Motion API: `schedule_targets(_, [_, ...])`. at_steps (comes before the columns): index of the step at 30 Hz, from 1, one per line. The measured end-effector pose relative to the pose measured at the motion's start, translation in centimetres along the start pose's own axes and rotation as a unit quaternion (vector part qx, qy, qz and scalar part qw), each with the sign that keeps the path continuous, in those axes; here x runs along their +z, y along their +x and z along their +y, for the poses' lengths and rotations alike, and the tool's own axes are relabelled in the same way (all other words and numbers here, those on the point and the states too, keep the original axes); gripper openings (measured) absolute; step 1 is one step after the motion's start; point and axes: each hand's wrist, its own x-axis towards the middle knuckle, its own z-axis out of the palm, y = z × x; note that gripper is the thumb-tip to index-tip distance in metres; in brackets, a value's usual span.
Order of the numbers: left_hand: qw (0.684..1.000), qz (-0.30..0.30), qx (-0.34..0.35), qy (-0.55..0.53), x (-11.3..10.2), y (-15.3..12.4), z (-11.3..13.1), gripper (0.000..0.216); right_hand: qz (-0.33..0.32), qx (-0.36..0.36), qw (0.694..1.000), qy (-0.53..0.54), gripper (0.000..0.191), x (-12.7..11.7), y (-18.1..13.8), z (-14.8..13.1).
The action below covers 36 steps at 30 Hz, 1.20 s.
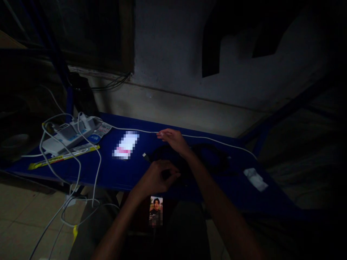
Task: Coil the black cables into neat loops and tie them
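My left hand [159, 177] is curled, thumb and fingers close together, over a dark bundled cable [214, 157]; what lies between the fingers is too dark to make out. Just beyond it, a plug with a pale metal tip [145, 156] rests on the blue table. Farther back, my right hand [175, 140] has its fingertips drawn together, pointing left. It overlaps the white cord [214, 140] along the table's rear edge; whether it grips the cord or anything else cannot be told. A lit phone [126, 145] lies left of both hands.
White power strips [69, 135] with tangled white cables stand at left, beside a yellow-edged wrapper [65, 157] and a blue-and-white packet [100, 133]. Crumpled white paper [255, 179] lies at right. A second lit screen [156, 211] is below the table's front edge [108, 185].
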Motion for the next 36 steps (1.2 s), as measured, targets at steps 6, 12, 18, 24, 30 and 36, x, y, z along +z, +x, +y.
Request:
schedule_targets(6, [1.0, -0.006, -0.012, 0.009, -0.1, 0.0, 0.4, 0.009, 0.067, -0.029, 0.98, -0.183, 0.031, -8.2, -9.0, -1.5])
schedule_targets(12, [1.0, -0.009, -0.009, 0.027, -0.1, -0.1, 0.5, 0.013, 0.092, -0.007, 0.91, -0.405, 0.045, -18.1, -18.5, 0.9])
schedule_targets(18, [0.999, 0.002, -0.019, 0.026, 0.0, -0.1, 0.4, 0.017, 0.041, -0.048, 0.892, -0.447, 0.039, -18.3, -21.0, 2.8])
schedule_targets(24, [0.999, 0.012, -0.04, 0.02, 0.0, -0.1, 0.2, 0.02, 0.034, -0.087, 0.887, -0.453, 0.03, -17.6, -20.0, 2.4])
schedule_targets(30, [0.999, 0.015, -0.041, 0.022, 0.1, -0.1, 0.0, 0.019, 0.052, -0.105, 0.879, -0.462, 0.03, -18.0, -20.4, 3.0])
schedule_targets(36, [0.998, 0.01, -0.047, 0.027, 0.1, -0.1, 0.0, 0.019, 0.095, -0.124, 0.877, -0.454, 0.028, -18.6, -20.5, 3.4])
